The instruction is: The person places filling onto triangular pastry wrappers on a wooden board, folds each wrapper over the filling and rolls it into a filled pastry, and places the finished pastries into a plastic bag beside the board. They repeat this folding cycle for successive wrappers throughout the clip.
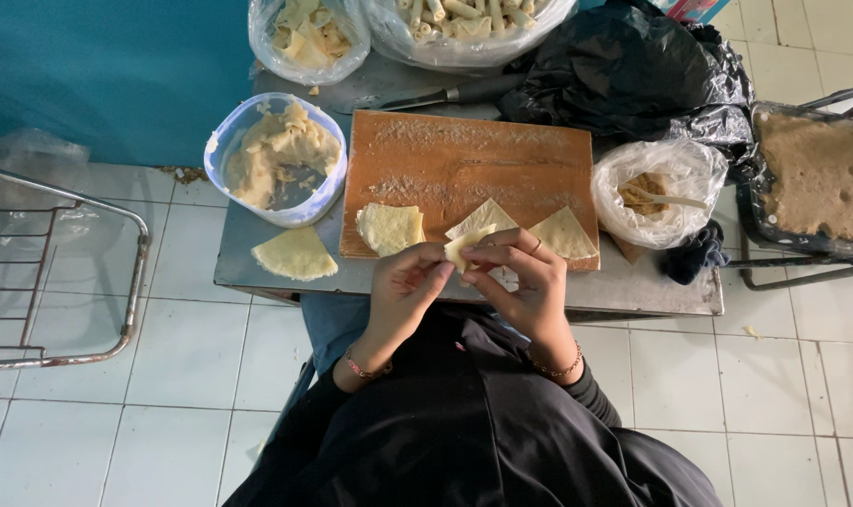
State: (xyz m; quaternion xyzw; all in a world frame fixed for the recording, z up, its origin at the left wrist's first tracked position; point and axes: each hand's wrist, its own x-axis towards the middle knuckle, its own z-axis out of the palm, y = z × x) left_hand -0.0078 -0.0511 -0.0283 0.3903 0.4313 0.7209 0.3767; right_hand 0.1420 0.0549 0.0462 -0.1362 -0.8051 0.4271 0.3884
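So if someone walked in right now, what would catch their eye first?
Probably both hands, left hand and right hand, pinching a small folded wrapper at the near edge of the floured wooden board. Next, the clear tub of pale dough scraps left of the board, and the bags of rolled pieces behind.

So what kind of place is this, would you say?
Probably a small home or street-food prep spot: a low metal table on a white tiled floor, a floured wooden board with folded wrappers, and bags of finished rolls. Both hands fold a wrapper.
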